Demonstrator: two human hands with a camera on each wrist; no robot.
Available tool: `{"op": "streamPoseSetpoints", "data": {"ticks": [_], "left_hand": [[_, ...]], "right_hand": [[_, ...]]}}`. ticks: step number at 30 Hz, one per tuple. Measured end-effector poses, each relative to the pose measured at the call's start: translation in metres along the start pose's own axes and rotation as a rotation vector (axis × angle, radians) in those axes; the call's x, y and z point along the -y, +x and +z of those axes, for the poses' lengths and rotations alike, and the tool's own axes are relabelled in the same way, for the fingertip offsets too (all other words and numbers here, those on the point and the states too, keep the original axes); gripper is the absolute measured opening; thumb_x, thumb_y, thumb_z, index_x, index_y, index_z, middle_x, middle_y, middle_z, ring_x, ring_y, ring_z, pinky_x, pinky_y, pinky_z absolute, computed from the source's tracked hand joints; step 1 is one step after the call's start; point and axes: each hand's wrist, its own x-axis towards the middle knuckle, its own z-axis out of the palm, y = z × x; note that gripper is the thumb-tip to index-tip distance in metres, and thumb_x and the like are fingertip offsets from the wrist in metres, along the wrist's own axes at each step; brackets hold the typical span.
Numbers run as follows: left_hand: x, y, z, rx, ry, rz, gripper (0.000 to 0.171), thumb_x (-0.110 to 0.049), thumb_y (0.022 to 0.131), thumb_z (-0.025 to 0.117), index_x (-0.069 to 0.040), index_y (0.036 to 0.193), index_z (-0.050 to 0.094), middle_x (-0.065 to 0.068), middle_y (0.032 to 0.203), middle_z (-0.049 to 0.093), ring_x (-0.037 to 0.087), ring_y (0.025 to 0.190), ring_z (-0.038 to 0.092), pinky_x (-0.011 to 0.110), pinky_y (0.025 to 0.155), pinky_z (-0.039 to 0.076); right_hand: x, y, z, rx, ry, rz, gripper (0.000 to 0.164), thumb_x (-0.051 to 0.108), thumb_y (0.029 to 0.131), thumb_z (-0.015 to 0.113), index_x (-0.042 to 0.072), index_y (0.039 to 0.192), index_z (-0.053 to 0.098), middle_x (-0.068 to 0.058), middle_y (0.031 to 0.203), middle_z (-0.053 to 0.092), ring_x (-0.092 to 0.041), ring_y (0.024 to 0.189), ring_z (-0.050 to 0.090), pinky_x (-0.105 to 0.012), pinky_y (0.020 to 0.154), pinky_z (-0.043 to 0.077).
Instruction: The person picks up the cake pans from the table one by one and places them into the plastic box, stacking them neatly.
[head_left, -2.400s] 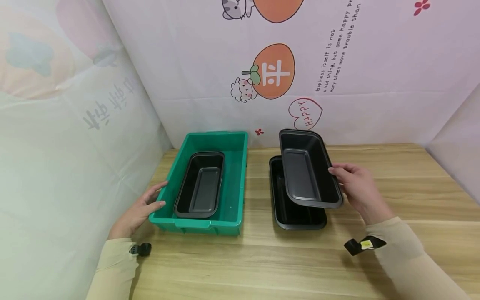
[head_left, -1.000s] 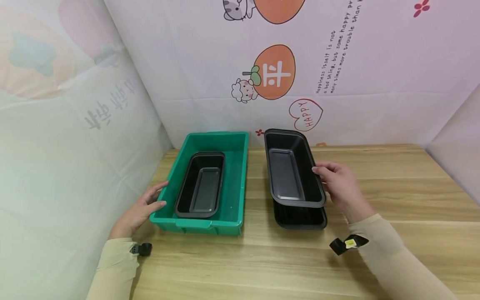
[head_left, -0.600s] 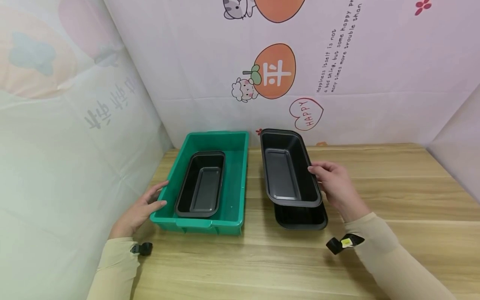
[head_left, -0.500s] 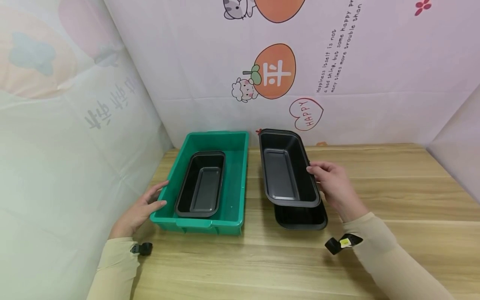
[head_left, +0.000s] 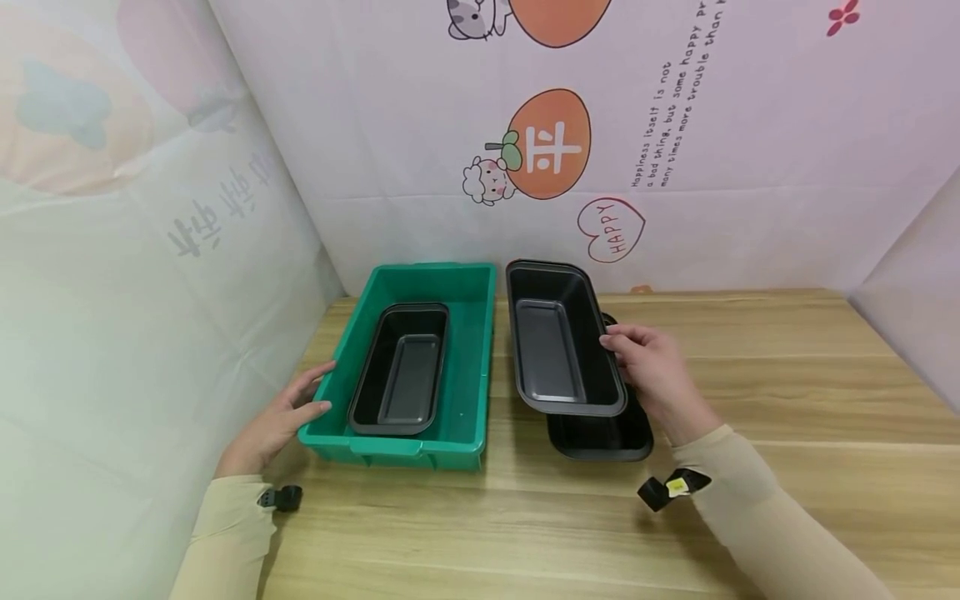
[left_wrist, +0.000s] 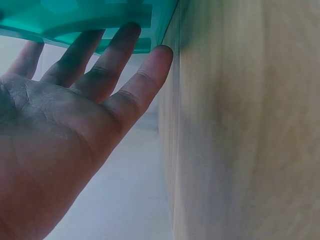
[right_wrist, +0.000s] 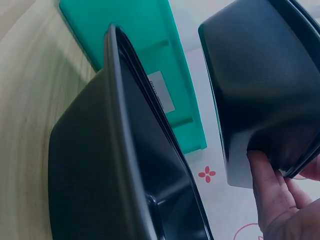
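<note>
1. Fingers point(right_wrist: 267, 187) of the right hand point(head_left: 660, 371) clamped on a held pan point(head_left: 562, 342), gripping its right long side, thumb at the rim and fingertips against the outer wall
2. And that held pan, dark and rectangular, is up in the air, open top facing the head camera; it lies to the left of those fingers, long axis running away from the person, far end leaning a little left
3. Right hand is clearly the nearer one, and here's the relation that counts: the green tray point(head_left: 467, 367) sits on the held pan's other side, only a narrow strip between them in the head view; height against the tray's rim, hard to tell
4. Below and slightly right stands the lower pan point(head_left: 600, 437), partly hidden by the held one, yet the right wrist view shows a gap between the two
5. Inside the tray, toward its left, rests the tray pan point(head_left: 405, 375), with more bare green floor on its right
6. Left hand point(head_left: 273, 425) at the tray's near left, thumb and fingers spread apart, tips at the wall; how firmly they press, can't tell
7. All of it on a wooden table point(head_left: 450, 542), printed backdrop point(head_left: 405, 125) rising behind
</note>
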Motion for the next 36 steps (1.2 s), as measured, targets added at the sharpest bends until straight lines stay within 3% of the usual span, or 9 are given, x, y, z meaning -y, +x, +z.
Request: {"op": "streamPoseSetpoints", "data": {"ticks": [21, 36], "left_hand": [[0.001, 0.0, 0.0, -0.003, -0.021, -0.02, 0.065, -0.035, 0.101, 0.057, -0.032, 0.157, 0.023, 0.016, 0.162, 0.004, 0.043, 0.147, 0.002, 0.071, 0.106, 0.016], [-0.001, -0.001, -0.001, 0.006, -0.017, -0.013, 0.066, -0.034, 0.101, 0.057, -0.029, 0.157, 0.023, 0.018, 0.162, 0.003, 0.044, 0.146, 0.002, 0.072, 0.106, 0.016]], "right_hand": [[-0.007, 0.001, 0.026, 0.036, -0.023, -0.03, 0.037, 0.011, 0.095, 0.064, -0.009, 0.124, 0.055, -0.002, 0.088, 0.063, -0.009, 0.068, 0.06, -0.024, 0.062, 0.055], [-0.009, 0.001, 0.045, 0.021, -0.051, -0.017, 0.034, 0.01, 0.095, 0.062, -0.008, 0.124, 0.057, 0.0, 0.092, 0.06, -0.011, 0.073, 0.056, -0.026, 0.065, 0.054]]}}
